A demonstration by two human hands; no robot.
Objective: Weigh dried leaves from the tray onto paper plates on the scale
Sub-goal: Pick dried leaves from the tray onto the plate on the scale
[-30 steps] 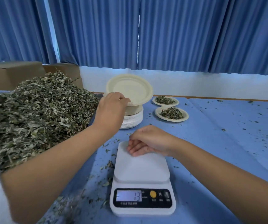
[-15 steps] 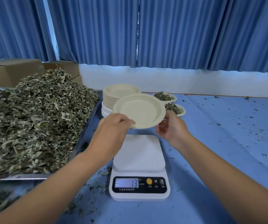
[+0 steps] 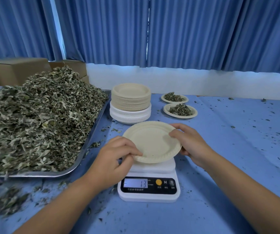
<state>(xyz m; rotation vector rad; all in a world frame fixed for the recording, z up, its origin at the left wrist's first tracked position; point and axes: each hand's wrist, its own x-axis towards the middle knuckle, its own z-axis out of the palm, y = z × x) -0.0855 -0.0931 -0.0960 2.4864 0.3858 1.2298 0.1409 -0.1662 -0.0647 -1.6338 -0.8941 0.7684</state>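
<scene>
Your left hand (image 3: 113, 159) and right hand (image 3: 190, 142) are pinching the plate (image 3: 152, 141) over the scale (image 3: 148, 195); you're probably grabbing the 9 o'clock leaves (image 3: 34, 119) next.

Plate (image 3: 152, 142): I locate it between the left hand (image 3: 117, 159) and the right hand (image 3: 190, 142), each gripping its rim, over the platform of the scale (image 3: 149, 188). I cannot confirm contact with the platform.
Scale: on the table (image 3: 237, 149), below both hands, its display between the forearms.
Tray (image 3: 88, 141): on the table, near the left hand, to its left.
Dried leaves (image 3: 34, 119): heaped in the tray.
Loose leaves (image 3: 5, 201): on the table, left of the left forearm.
Plate stack (image 3: 130, 102): beyond both hands, just beside the tray's far corner.
Near filled plate (image 3: 180, 110): beyond the right hand, right of the plate stack.
Far filled plate (image 3: 174, 98): just behind the near filled plate.
Boxes (image 3: 15, 70): behind the tray, well apart from the left hand.
</scene>
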